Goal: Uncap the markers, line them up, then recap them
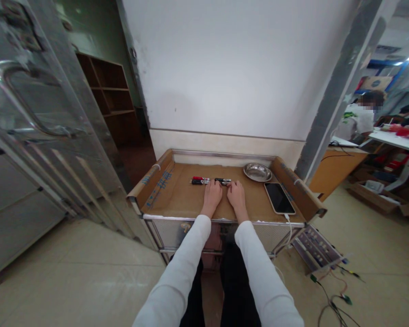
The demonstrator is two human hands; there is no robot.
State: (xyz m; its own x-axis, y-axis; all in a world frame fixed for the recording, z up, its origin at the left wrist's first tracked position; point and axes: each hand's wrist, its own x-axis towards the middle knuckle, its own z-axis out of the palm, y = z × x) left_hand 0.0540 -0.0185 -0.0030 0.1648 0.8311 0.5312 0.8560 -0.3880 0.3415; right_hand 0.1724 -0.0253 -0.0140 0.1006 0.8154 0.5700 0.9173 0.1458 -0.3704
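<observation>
A small bunch of pens lies crosswise on the brown cardboard (180,195) lining a metal cart. A pen with a red end (197,178) and a black-ended pen (198,181) point left; another black-ended part (222,180) shows between my hands. My left hand (212,196) is closed at the middle of the bunch, its fingertips on the pens. Closed too, my right hand (236,195) has its fingers at the right end of the bunch. Both hands rest low over the cardboard, and the fingers partly hide the pens.
A shiny steel dish (257,172) stands at the back right of the cart. In front of it lies a phone (279,198) with a white cable (289,229). Raised cardboard sides (298,190) edge the cart. An electrical device (318,247) with wires sits on the floor.
</observation>
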